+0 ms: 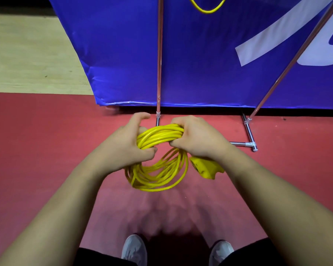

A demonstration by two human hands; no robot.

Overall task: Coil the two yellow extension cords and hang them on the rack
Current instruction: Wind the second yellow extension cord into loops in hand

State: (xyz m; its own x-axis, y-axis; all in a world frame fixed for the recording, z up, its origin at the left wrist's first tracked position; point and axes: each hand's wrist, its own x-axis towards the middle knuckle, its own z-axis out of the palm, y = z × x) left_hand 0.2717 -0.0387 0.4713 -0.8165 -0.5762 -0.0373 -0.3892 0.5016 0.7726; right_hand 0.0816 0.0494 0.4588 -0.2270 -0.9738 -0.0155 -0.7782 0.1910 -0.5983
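Note:
A coiled yellow extension cord [158, 169] hangs between my hands above the red floor. My left hand [129, 143] grips the left side of the bundle, with the index finger and thumb raised. My right hand [196, 139] is closed over the top right of the coil. The cord's yellow socket block [206, 167] dangles under my right wrist. A loop of a second yellow cord [207, 8] hangs at the top of the view. The metal rack's uprights [159, 64] stand right in front of me, its foot [250, 135] on the floor.
A blue banner [210, 60] with white lettering stands behind the rack. The floor is red near me [46, 141] and pale wood [31, 54] at the far left. My two grey shoes [135, 248] show at the bottom.

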